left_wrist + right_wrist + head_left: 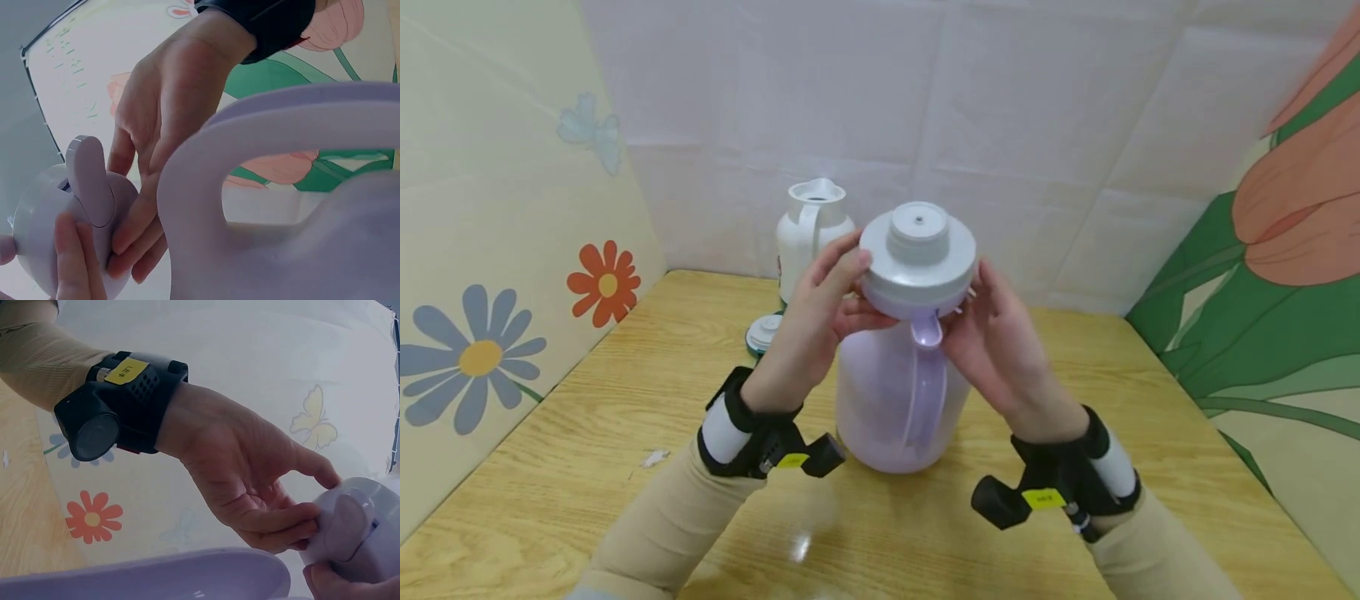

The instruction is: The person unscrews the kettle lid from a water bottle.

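Above a lilac thermos jug point(895, 400), both hands hold its lid upside down. The lid point(917, 250) shows its pale grey underside and raised round stopper upward, with the lilac lever hanging at the front. My left hand point(820, 317) grips the left side, thumb on the rim and fingers underneath. On the opposite side, my right hand point(1000, 350) holds the lid's edge near the lever. In the left wrist view, the domed lilac top and lever point(90, 175) face down between the fingers. The jug's handle point(925, 400) points toward me.
A white jug point(812, 233) without a lid stands behind on the left. A lid with a white stopper and dark green rim point(763, 333) lies near it. A scrap of white paper point(655, 458) rests at the left of the wooden table point(587, 500). Flower-printed panels point(475, 250) flank the sides.
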### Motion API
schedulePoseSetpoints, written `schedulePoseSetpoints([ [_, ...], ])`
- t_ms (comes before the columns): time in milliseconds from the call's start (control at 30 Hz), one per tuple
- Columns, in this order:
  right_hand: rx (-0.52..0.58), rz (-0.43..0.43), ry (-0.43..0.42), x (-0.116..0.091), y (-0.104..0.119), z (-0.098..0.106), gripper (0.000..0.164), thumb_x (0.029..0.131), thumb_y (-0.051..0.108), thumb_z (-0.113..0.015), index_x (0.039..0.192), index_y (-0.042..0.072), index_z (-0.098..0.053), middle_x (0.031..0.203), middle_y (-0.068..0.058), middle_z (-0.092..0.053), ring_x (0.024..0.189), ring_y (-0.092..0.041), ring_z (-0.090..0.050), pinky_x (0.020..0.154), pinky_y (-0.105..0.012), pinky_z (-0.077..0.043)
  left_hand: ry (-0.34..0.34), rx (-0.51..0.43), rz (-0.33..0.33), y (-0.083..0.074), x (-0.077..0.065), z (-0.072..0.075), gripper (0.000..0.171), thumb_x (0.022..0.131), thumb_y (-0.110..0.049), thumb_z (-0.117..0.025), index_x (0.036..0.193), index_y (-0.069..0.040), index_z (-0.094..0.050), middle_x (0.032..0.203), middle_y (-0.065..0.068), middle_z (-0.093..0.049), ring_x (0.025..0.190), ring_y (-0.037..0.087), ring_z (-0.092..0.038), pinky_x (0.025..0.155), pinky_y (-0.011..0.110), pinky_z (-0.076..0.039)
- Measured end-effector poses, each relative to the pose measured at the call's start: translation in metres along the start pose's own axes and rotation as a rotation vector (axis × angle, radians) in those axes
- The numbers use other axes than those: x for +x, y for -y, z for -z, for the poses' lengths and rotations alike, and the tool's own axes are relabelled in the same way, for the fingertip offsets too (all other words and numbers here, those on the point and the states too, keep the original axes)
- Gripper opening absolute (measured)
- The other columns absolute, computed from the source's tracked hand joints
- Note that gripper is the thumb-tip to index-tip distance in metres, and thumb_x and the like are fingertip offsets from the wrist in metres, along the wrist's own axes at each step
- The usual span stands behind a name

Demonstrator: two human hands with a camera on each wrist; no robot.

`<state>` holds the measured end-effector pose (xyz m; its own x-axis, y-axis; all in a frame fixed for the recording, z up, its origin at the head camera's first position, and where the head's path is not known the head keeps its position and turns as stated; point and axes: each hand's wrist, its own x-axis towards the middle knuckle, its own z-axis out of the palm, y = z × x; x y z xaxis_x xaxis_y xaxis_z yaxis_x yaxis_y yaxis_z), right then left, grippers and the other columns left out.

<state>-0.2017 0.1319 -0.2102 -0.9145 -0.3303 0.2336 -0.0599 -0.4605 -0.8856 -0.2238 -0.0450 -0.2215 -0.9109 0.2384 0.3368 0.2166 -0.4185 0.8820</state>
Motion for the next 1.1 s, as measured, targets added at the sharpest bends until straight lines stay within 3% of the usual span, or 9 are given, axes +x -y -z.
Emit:
schedulePoseSetpoints([
  [167, -0.003, -0.007, -0.027, -0.003, 0.003, 0.004, 0.035, 0.101, 0.041, -0.030, 0.128, 0.021, -0.041, 0.133, -0.002, -0.036, 0.112, -0.016, -0.036, 0.092, -0.021, -0.037, -0.010, 0.048, -0.027, 0.001, -0.006, 0.003, 0.046, 0.095, -0.020, -0.046, 0.139, -0.014, -0.038, 0.113, 0.014, -0.055, 0.068, 0.013, -0.061, 0.067, 0.029, -0.055],
  [267, -0.045, -0.027, -0.012, -0.005, 0.003, 0.006, 0.035, 0.101, 0.036, -0.036, 0.131, 0.018, -0.043, 0.133, -0.003, -0.039, 0.110, -0.017, -0.042, 0.092, -0.022, -0.042, -0.023, 0.052, -0.044, 0.002, -0.009, 0.003, 0.045, 0.095, -0.016, -0.047, 0.139, -0.012, -0.039, 0.109, 0.014, -0.057, 0.067, 0.012, -0.062, 0.065, 0.029, -0.055],
  [567, -0.275, -0.049, 0.092, -0.014, 0.004, 0.015, 0.048, 0.101, 0.034, -0.036, 0.144, 0.013, -0.031, 0.136, -0.005, -0.043, 0.111, -0.016, -0.054, 0.095, -0.027, -0.045, -0.046, 0.051, -0.095, 0.003, -0.016, 0.003, 0.047, 0.092, -0.011, -0.048, 0.139, -0.009, -0.040, 0.106, 0.013, -0.061, 0.067, 0.012, -0.063, 0.063, 0.029, -0.055],
  [800, -0.242, -0.101, 0.179, -0.025, -0.002, 0.018, 0.052, 0.099, 0.016, -0.045, 0.142, 0.000, -0.021, 0.103, -0.008, -0.066, 0.089, -0.016, -0.067, 0.081, -0.029, -0.053, -0.076, 0.017, -0.242, 0.008, -0.018, -0.002, 0.051, 0.089, -0.014, -0.051, 0.138, -0.010, -0.040, 0.111, 0.017, -0.060, 0.069, 0.012, -0.063, 0.065, 0.029, -0.055],
  [900, -0.258, -0.125, 0.152, -0.029, -0.006, 0.019, 0.037, 0.096, 0.011, -0.051, 0.130, -0.001, -0.040, 0.097, -0.009, -0.068, 0.084, -0.016, -0.068, 0.079, -0.028, -0.054, -0.053, 0.029, -0.259, 0.011, -0.020, -0.006, 0.056, 0.087, -0.022, -0.056, 0.139, -0.010, -0.039, 0.102, 0.010, -0.060, 0.074, 0.013, -0.063, 0.067, 0.032, -0.056],
  [967, -0.295, -0.131, 0.116, -0.031, -0.008, 0.020, 0.024, 0.095, 0.010, -0.052, 0.118, 0.004, -0.053, 0.094, -0.006, -0.069, 0.082, -0.015, -0.067, 0.077, -0.027, -0.054, -0.013, 0.073, -0.254, 0.014, -0.021, -0.007, 0.064, 0.087, -0.036, -0.062, 0.141, -0.011, -0.037, 0.096, 0.008, -0.058, 0.077, 0.012, -0.062, 0.069, 0.034, -0.056],
  [1033, -0.333, -0.126, 0.083, -0.033, -0.009, 0.024, 0.012, 0.094, 0.009, -0.052, 0.104, 0.009, -0.060, 0.089, -0.004, -0.069, 0.077, -0.014, -0.067, 0.073, -0.027, -0.054, 0.038, 0.123, -0.236, 0.015, -0.023, -0.009, 0.080, 0.082, -0.052, -0.064, 0.144, -0.014, -0.030, 0.098, 0.008, -0.056, 0.077, 0.012, -0.062, 0.070, 0.036, -0.056],
  [1100, -0.355, -0.114, 0.051, -0.034, -0.009, 0.030, 0.012, 0.094, 0.008, -0.051, 0.098, 0.013, -0.061, 0.086, -0.002, -0.069, 0.072, -0.012, -0.067, 0.067, -0.025, -0.054, 0.089, 0.175, -0.227, 0.017, -0.027, -0.010, 0.093, 0.074, -0.064, -0.063, 0.141, -0.012, -0.023, 0.098, 0.009, -0.053, 0.074, 0.012, -0.061, 0.069, 0.036, -0.055],
])
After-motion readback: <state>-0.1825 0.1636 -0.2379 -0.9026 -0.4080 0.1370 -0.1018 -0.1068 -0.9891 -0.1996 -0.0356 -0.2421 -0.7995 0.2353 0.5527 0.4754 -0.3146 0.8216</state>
